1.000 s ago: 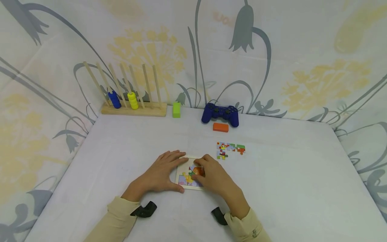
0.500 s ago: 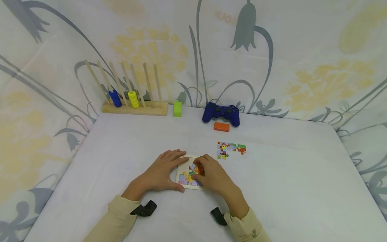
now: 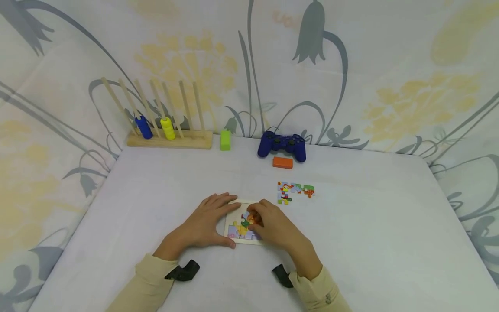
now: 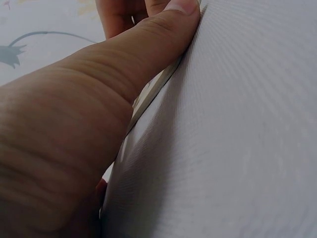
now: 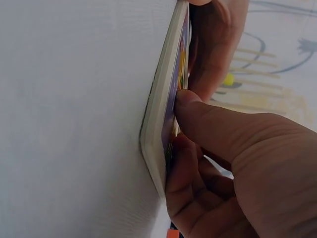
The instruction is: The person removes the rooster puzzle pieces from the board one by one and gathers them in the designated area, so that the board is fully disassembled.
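A small jigsaw tray point(image 3: 246, 242) with a pale rim lies on the table, its lower part filled with joined picture pieces. My left hand point(image 3: 206, 222) rests around the tray's left side, fingers fairly straight, fingertips at the far rim and thumb by the near rim. My right hand point(image 3: 277, 226) is over the tray's right part. Its curled thumb and index finger pinch an orange-patterned puzzle piece point(image 3: 251, 219), mostly hidden by the fingers. In the right wrist view, the thumb point(image 5: 190, 101) presses close to the picture surface. Several loose puzzle pieces point(image 3: 296, 188) lie right of the tray.
Behind the loose pieces are an orange block point(image 3: 282, 163) and a dark blue game controller point(image 3: 281, 145). A green block point(image 3: 225, 140) stands near a wooden peg rack point(image 3: 191, 141) with blue and yellow beads. Patterned cloth point(image 3: 351, 52) hangs along the table's back edge.
The whole head view shifts slightly left. Both hands stay at the tray, and the right fingers keep their pinch with barely any movement. The loose pieces lie as before.
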Demonstrator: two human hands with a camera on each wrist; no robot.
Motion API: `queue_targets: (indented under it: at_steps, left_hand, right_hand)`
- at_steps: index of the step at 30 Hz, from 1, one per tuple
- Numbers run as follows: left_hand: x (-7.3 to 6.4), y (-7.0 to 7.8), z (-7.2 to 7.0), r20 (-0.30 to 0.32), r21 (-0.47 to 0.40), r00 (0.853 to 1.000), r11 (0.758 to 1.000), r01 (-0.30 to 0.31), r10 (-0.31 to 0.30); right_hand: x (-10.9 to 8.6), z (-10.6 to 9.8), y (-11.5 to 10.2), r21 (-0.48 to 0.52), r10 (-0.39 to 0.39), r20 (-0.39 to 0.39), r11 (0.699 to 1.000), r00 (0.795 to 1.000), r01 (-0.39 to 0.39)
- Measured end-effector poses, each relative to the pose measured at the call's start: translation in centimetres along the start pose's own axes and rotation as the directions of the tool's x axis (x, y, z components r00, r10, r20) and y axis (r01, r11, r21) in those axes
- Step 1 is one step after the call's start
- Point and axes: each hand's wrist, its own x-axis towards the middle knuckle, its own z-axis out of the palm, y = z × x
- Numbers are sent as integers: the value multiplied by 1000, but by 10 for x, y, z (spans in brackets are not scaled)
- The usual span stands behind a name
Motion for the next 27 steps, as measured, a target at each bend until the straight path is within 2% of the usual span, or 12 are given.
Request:
queue_targets:
  at_steps: [8, 14, 27]
  left_hand:
    - [-1, -3, 3, -6, 5, 1000, 1000, -8, 8]
    - [0, -2, 2, -5, 0, 1000, 1000, -8, 8]
    - [0, -2, 2, -2, -4, 1000, 1000, 9, -9]
  right_hand:
    - [-1, 2, 0, -86, -52, -14, 995, 999, 50]
    - [-1, 2, 2, -105, -79, -32, 992, 996, 76]
    - [-2, -4, 7, 35, -97, -14, 995, 995, 98]
